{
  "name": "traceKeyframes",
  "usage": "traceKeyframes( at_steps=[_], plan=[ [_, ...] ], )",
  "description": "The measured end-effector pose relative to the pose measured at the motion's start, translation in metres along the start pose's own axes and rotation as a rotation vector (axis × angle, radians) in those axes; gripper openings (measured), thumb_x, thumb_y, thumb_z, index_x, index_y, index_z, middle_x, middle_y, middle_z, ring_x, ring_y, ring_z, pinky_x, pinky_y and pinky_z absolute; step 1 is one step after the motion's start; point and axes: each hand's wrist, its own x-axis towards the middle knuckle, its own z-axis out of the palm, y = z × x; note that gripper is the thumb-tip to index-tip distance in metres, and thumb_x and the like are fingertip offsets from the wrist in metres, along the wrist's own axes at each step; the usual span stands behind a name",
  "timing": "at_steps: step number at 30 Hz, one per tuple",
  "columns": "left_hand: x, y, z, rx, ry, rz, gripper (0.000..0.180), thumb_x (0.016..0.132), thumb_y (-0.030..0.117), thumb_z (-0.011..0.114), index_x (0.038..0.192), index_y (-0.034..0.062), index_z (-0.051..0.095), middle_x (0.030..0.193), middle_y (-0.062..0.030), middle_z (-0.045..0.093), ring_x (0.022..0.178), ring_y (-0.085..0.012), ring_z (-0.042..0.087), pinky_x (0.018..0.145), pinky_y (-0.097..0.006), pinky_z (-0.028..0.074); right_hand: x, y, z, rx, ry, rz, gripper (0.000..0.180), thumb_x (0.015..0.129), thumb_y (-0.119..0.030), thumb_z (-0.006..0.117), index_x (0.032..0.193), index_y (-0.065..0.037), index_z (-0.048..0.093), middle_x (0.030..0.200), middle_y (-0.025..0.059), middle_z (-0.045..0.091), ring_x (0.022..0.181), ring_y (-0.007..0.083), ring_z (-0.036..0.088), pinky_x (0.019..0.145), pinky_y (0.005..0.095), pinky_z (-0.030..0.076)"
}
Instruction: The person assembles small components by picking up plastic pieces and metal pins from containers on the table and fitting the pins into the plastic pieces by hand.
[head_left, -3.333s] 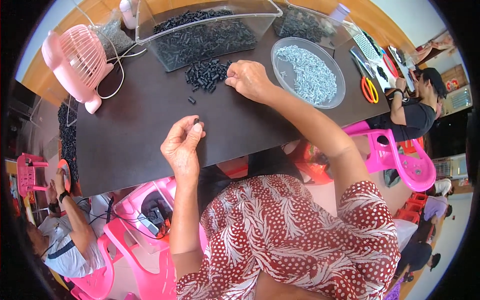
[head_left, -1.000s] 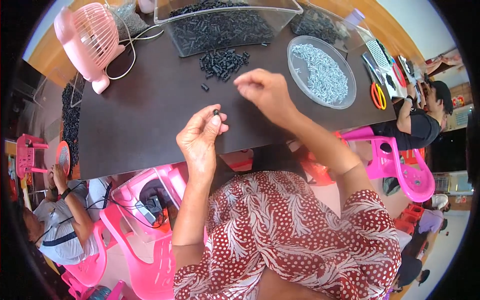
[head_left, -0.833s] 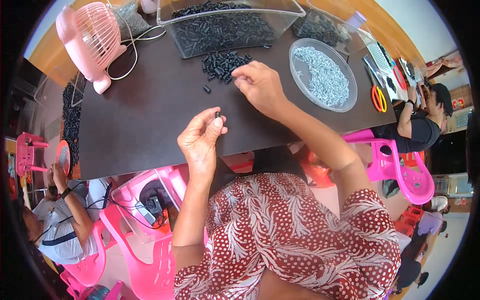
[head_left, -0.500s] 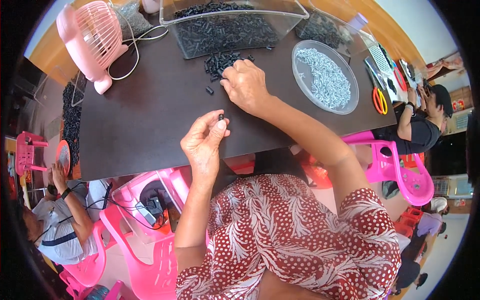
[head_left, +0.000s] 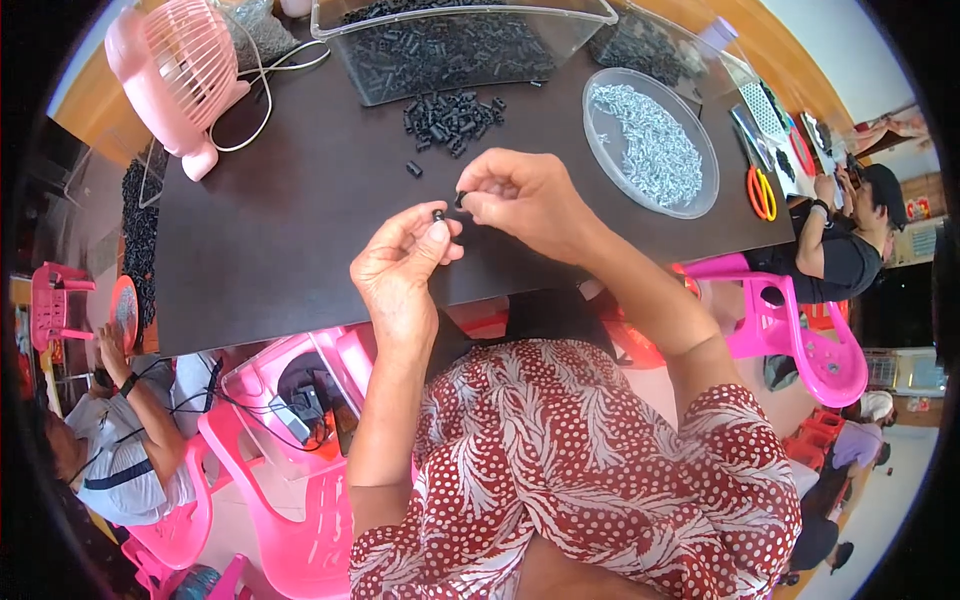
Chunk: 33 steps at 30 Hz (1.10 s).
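Observation:
Between the thumb and fingers of my left hand is a small black cylindrical part, held upright. My right hand pinches another small black part close to it; a narrow gap separates the two. Beyond my hands lies a loose pile of black cylindrical parts on the dark table. One single black part rests apart, on the near side of the pile. To the right, a round clear tray holds many small silvery metal pieces.
A clear bin full of black parts stands behind the pile. At the back left is a pink fan with a white cord. Orange-handled scissors lie at the right edge. Other people sit left and right, near pink chairs.
My right hand has drawn back from the pile toward my left hand, bringing a black part with it. The left hand has barely shifted and keeps its own part.

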Motion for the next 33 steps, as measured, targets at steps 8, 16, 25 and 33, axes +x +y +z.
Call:
traceKeyframes(
  at_steps=[8, 16, 25, 33],
  plan=[
    [-0.004, -0.002, 0.005, -0.109, -0.031, -0.005, 0.019, 0.079, -0.003, 0.062, 0.097, -0.0062, 0.061, 0.083, -0.0113, 0.063, 0.067, -0.0158, 0.061, 0.060, -0.024, 0.052, -0.016, -0.001, 0.010, -0.009, 0.095, -0.182, 0.010, 0.081, -0.005, 0.062, 0.089, 0.001, 0.060, 0.078, 0.0013, 0.060, 0.070, 0.0039, 0.055, 0.062, 0.0182, 0.045],
    [-0.009, 0.001, 0.009, -0.038, -0.034, -0.011, 0.019, 0.078, -0.004, 0.062, 0.097, -0.0064, 0.061, 0.084, -0.0117, 0.063, 0.071, -0.0168, 0.062, 0.060, -0.024, 0.052, -0.019, -0.004, 0.006, 0.352, 0.072, -0.013, 0.010, 0.080, -0.002, 0.062, 0.090, 0.000, 0.062, 0.079, -0.0019, 0.059, 0.070, 0.0042, 0.053, 0.063, 0.0172, 0.043],
    [-0.010, -0.003, 0.005, -0.004, -0.040, -0.041, 0.020, 0.079, -0.003, 0.062, 0.099, -0.0064, 0.061, 0.087, -0.0132, 0.064, 0.071, -0.0176, 0.063, 0.060, -0.024, 0.052, -0.015, 0.003, -0.005, -0.004, 0.042, -0.206, 0.011, 0.080, -0.004, 0.061, 0.090, -0.003, 0.065, 0.079, 0.0007, 0.060, 0.068, 0.0048, 0.050, 0.060, 0.0203, 0.041],
    [-0.011, -0.002, 0.005, 0.015, -0.058, -0.050, 0.020, 0.080, -0.001, 0.062, 0.099, -0.0055, 0.061, 0.082, -0.0131, 0.064, 0.064, -0.0147, 0.061, 0.059, -0.023, 0.050, -0.016, -0.005, -0.003, 0.133, 0.021, -0.003, 0.011, 0.078, -0.006, 0.063, 0.088, -0.002, 0.064, 0.076, 0.0004, 0.060, 0.067, 0.0044, 0.052, 0.060, 0.0203, 0.042]
  ],
)
